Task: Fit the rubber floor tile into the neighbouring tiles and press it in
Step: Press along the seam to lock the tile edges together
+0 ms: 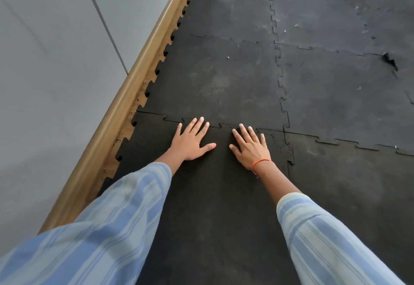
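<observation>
A dark rubber floor tile [212,195] with jigsaw edges lies in front of me. Its far edge meets the neighbouring tile ahead [212,78] along a toothed seam [174,120]. Its right edge meets another tile [347,184]. My left hand [192,141] lies flat on the near tile, fingers spread, fingertips at the far seam. My right hand [251,145], with an orange thread on the wrist, lies flat beside it, fingers spread and also reaching the seam. Neither hand holds anything.
A wooden skirting board [125,96] runs along the left under a grey wall [56,60]; a strip of wood-look floor shows between it and the tiles' toothed left edges. More dusty tiles [336,16] stretch ahead and right, one with a torn spot [389,60].
</observation>
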The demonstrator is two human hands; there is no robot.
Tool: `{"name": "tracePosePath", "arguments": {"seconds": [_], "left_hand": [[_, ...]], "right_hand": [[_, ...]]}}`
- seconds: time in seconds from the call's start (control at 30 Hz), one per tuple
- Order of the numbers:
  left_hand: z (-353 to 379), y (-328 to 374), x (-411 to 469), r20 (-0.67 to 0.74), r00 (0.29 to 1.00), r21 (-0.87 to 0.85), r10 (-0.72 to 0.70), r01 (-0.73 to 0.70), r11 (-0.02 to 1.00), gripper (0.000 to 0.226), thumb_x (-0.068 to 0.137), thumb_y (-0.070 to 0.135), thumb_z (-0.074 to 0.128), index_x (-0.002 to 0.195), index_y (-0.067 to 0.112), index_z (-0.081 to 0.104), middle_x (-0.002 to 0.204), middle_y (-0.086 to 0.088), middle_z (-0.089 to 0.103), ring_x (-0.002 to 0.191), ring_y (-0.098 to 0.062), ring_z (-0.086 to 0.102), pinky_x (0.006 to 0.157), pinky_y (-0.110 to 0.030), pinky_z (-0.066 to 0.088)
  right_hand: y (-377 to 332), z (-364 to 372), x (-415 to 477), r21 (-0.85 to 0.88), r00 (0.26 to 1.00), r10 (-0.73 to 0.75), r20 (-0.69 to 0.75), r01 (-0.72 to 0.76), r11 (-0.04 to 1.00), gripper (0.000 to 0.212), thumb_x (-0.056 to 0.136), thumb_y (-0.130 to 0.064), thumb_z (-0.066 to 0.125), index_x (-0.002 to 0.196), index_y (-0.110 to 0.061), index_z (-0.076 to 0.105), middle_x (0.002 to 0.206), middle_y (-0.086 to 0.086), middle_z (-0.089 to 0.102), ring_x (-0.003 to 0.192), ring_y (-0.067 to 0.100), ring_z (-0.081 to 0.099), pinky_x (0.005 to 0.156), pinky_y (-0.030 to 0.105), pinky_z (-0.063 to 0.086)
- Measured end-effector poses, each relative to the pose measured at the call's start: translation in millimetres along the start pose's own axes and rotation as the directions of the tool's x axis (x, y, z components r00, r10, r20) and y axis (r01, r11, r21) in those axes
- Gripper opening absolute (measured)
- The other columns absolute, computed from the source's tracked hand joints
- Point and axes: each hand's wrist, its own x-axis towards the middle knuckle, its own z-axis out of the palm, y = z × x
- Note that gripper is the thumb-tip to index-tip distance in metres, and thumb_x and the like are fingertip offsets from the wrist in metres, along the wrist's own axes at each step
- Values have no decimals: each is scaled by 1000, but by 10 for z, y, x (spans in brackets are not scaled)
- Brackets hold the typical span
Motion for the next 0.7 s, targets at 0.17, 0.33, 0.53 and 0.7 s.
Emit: {"name": "tracePosePath", "arguments": {"seconds": [0.17, 0.33, 0.53, 0.7], "left_hand": [[126, -535, -116, -25, 948, -110, -316, 312, 944, 121, 64, 96, 20, 152, 23, -21, 157, -13, -30, 146, -27, -25, 118, -52, -10], [101, -490, -48, 18, 944, -114, -328, 328, 938, 133, 59, 98, 28, 150, 17, -25, 156, -18, -31, 145, -31, -26, 117, -51, -10], [-122, -547, -93, 106, 900, -223, -423, 436, 872, 144, 56, 90, 55, 153, 11, -17, 159, -16, -24, 147, -32, -21, 118, -54, -4], [-462, -680, -254, 272, 882, -219, -385, 447, 867, 140, 58, 79, 69, 154, 16, -11, 161, -17, -15, 149, -37, -8, 118, -58, 7]], "right_hand": [[-373, 185, 84, -19, 997, -60, -47, 59, 998, 82, 80, -80, 16, 149, -39, -2, 160, -11, -8, 147, 18, -15, 114, 58, -9], [-391, 176, 130, -28, 1000, -24, -15, 23, 999, 89, 76, -84, 17, 149, -39, -3, 160, -12, -8, 147, 17, -15, 114, 61, -7], [-383, -170, 175, 64, 980, -28, 197, 15, 998, 101, 72, -77, 52, 150, -38, 1, 160, -13, -9, 147, 19, -12, 115, 63, 3], [-342, -321, 13, 69, 937, 3, 349, -29, 997, 114, 68, -68, 66, 151, -32, -4, 160, -11, -10, 148, 23, -11, 116, 60, 6]]}}
